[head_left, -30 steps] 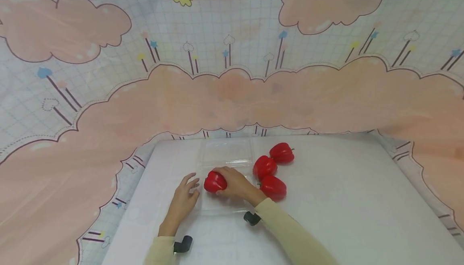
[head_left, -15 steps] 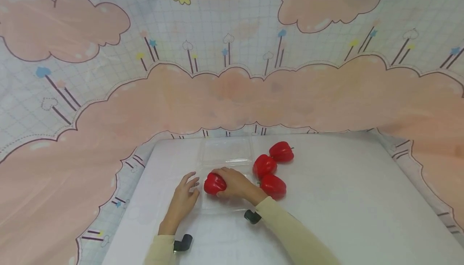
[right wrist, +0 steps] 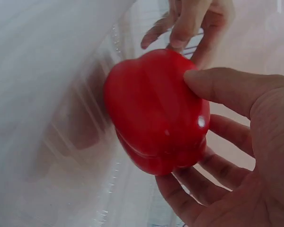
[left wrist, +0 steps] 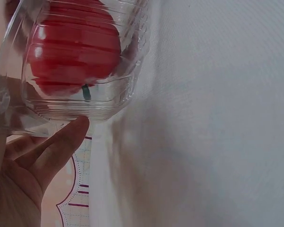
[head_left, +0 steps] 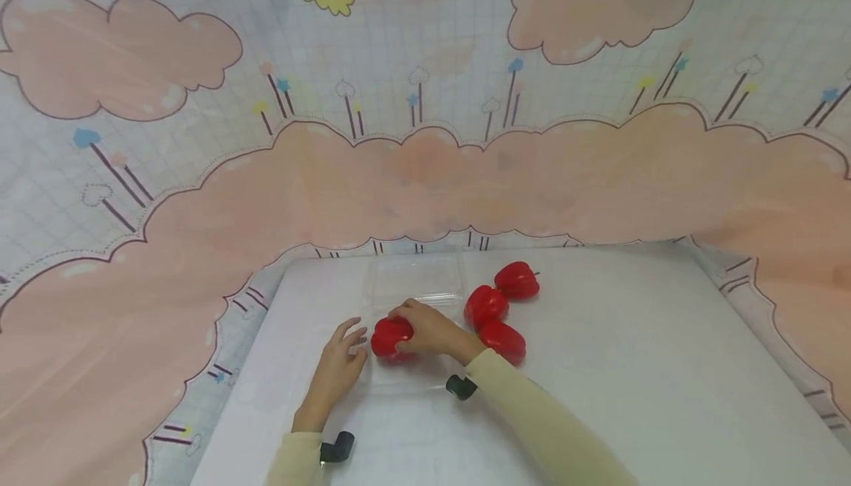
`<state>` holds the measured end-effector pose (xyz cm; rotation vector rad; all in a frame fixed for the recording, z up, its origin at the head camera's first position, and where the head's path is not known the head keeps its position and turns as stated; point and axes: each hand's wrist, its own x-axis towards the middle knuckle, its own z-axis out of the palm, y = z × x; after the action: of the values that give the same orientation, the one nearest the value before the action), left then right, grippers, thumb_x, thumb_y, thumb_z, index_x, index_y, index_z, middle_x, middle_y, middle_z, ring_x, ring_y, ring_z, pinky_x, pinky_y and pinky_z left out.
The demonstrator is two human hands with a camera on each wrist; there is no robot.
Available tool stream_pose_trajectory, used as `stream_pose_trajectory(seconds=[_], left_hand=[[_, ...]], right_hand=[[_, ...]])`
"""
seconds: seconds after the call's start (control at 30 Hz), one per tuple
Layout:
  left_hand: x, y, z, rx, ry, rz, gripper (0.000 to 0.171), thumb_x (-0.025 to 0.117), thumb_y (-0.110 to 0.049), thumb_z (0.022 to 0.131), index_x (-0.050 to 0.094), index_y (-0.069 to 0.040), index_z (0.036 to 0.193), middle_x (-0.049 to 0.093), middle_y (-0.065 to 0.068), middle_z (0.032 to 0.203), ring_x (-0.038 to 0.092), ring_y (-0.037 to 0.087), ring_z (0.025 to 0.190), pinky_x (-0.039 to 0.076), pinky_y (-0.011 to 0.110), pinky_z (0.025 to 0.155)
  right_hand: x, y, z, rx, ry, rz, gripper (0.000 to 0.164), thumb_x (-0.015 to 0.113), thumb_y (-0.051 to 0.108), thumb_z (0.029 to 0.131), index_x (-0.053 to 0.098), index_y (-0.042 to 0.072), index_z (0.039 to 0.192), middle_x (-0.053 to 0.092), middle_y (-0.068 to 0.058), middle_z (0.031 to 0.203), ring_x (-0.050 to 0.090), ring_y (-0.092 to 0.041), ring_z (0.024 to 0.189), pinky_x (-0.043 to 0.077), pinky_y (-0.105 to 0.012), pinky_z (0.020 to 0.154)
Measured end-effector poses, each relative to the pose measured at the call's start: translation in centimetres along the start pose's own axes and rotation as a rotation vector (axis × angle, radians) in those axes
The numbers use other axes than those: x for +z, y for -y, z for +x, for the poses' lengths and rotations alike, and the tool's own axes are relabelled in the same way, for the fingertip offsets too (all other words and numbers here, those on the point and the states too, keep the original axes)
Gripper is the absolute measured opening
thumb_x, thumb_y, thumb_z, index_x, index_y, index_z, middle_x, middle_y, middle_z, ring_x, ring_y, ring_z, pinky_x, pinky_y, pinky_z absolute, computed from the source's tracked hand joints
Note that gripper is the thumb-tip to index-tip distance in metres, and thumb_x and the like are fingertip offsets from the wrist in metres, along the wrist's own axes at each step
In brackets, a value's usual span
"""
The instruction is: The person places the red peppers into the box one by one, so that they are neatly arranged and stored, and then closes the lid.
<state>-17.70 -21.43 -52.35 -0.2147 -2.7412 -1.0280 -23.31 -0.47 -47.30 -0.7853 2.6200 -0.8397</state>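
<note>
A red bell pepper (head_left: 392, 339) is held by my right hand (head_left: 431, 329) over the left part of the clear plastic container's base (head_left: 408, 379). In the right wrist view, the thumb lies on one side of the pepper (right wrist: 156, 104) and the fingers reach round the other. Through the clear wall (left wrist: 75, 106) in the left wrist view, the pepper (left wrist: 75, 47) shows with its green stem. My left hand (head_left: 335, 371) is at the container's left side, fingers loosely bent, a fingertip touching or very near the wall. Whether the pepper touches the container's floor I cannot tell.
Right of the container lie three more red bell peppers: a far one (head_left: 517, 280), a middle one (head_left: 486, 307) and a near one (head_left: 503, 343) partly behind the right forearm. The container's lid (head_left: 415, 279) lies open toward the table's back edge. A patterned cloth (head_left: 425, 176) hangs behind the white table (head_left: 631, 368).
The right hand has shifted the pepper slightly left and toward me, and its thumb now lies farther over it. The left hand has hardly moved.
</note>
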Motion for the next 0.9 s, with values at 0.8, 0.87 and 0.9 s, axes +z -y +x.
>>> stream_pose_trajectory(seconds=[0.8, 0.87, 0.9], left_hand=[[0.1, 0.1, 0.0, 0.027, -0.022, -0.014, 0.037, 0.061, 0.0, 0.087, 0.063, 0.006, 0.124, 0.052, 0.017, 0.141, 0.069, 0.031, 0.108, 0.06, 0.042, 0.086], [0.1, 0.1, 0.1, 0.031, -0.023, -0.012, 0.037, 0.061, 0.0, 0.087, 0.063, 0.006, 0.124, 0.052, 0.017, 0.141, 0.069, 0.031, 0.108, 0.06, 0.042, 0.086], [0.1, 0.2, 0.1, 0.032, -0.024, -0.012, 0.036, 0.061, 0.001, 0.087, 0.063, 0.006, 0.123, 0.052, 0.017, 0.141, 0.069, 0.031, 0.107, 0.06, 0.042, 0.085]], right_hand=[[0.4, -0.3, 1.7, 0.027, -0.039, -0.007, 0.058, 0.081, 0.02, 0.078, 0.059, 0.022, 0.132, 0.057, 0.001, 0.133, 0.056, -0.018, 0.12, 0.058, -0.03, 0.093], [0.3, -0.3, 1.7, 0.031, -0.037, -0.002, 0.059, 0.081, 0.02, 0.078, 0.059, 0.022, 0.132, 0.057, 0.001, 0.132, 0.056, -0.018, 0.119, 0.059, -0.03, 0.093], [0.3, -0.3, 1.7, 0.032, -0.035, -0.002, 0.059, 0.081, 0.019, 0.078, 0.059, 0.022, 0.132, 0.057, 0.0, 0.132, 0.056, -0.018, 0.119, 0.058, -0.03, 0.093]])
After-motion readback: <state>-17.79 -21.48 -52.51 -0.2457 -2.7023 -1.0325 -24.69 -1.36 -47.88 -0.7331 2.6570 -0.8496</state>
